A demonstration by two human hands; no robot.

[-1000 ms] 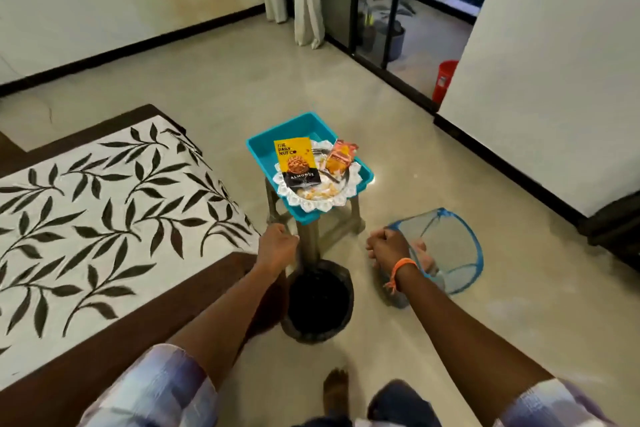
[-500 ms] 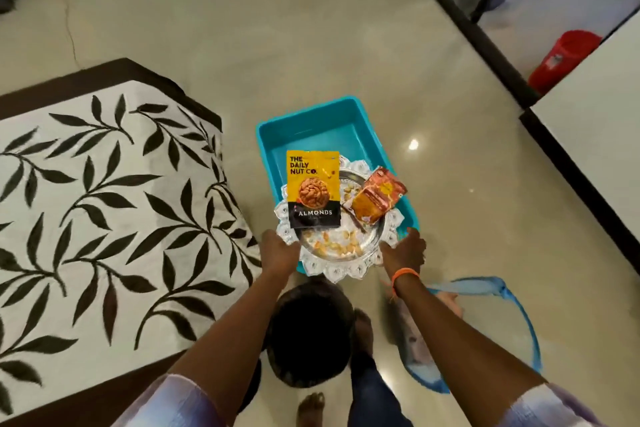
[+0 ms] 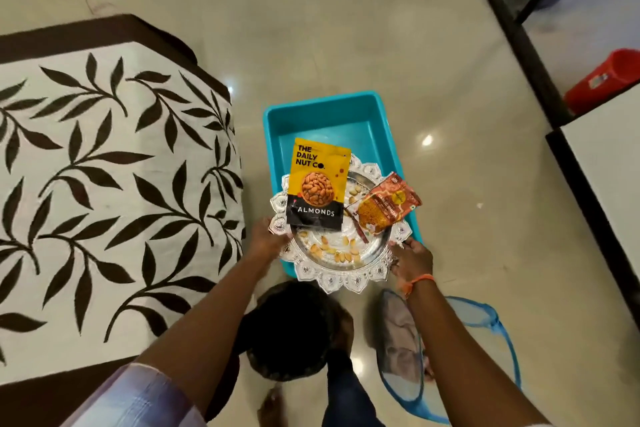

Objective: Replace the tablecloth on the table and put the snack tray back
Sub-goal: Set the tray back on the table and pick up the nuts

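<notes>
The snack tray [image 3: 341,274], a round silver plate with a scalloped, embossed rim, lies in the near end of a teal plastic tub [image 3: 322,123] and overhangs the tub's near edge; the far half of the tub is bare. The left hand [image 3: 268,239] is closed on the tray's left rim, thumb on top; the right hand [image 3: 412,258], with an orange band at the wrist, is clamped on the right rim. On the tray lies a yellow and black pouch [image 3: 318,189] printed "THE DAILY NUT CO." above a picture of almonds, with "ALMONDS" in white on its black lower band; just beside it, tilted, lies an orange snack packet [image 3: 382,208] whose print is too small to read; loose nuts [image 3: 337,250] are scattered on the bare metal nearer the hands. What the tub stands on is hidden beneath it. Below the tray a dark round basket [image 3: 289,333] stands on the floor [image 3: 346,28]; to the right, a blue-rimmed mesh hamper [image 3: 478,354] holds a pale crumpled cloth [image 3: 398,333]. To the left lies a white cover with dark leaf sprays [image 3: 104,184] on a brown base; a red bucket [image 3: 609,80] stands far right.
</notes>
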